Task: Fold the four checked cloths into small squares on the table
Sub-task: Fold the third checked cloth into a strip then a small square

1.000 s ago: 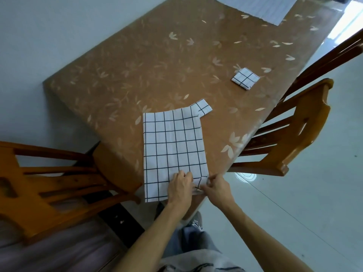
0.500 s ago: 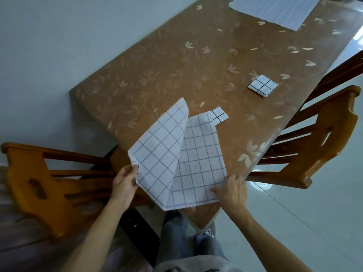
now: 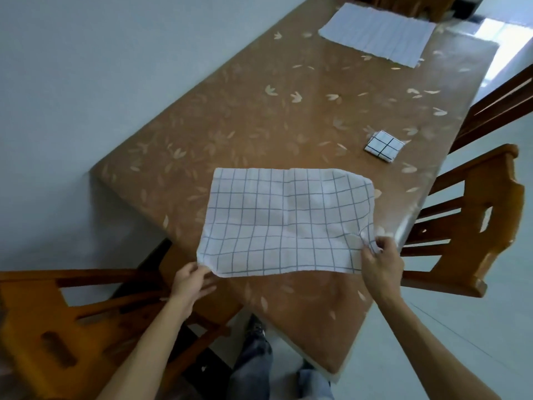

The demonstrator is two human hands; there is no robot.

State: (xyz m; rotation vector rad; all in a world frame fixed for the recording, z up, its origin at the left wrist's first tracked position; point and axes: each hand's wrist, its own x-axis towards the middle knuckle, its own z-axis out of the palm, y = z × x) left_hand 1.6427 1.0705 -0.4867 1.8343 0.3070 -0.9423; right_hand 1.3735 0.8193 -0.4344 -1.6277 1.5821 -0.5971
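While I count three cloths, spread cloth (image 3: 288,220), folded cloth (image 3: 385,146) and far cloth (image 3: 380,33), left hand (image 3: 190,280) and right hand (image 3: 382,261) pinch the spread one's near corners.

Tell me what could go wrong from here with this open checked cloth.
1. The checked cloth is bunched and wrinkled where the right hand pinches it; a fold made now may come out crooked.
2. The corner in the left hand lies at the edge of the table, so it could droop off.
3. The folded square sits just past the far right corner; a sweep might knock it.
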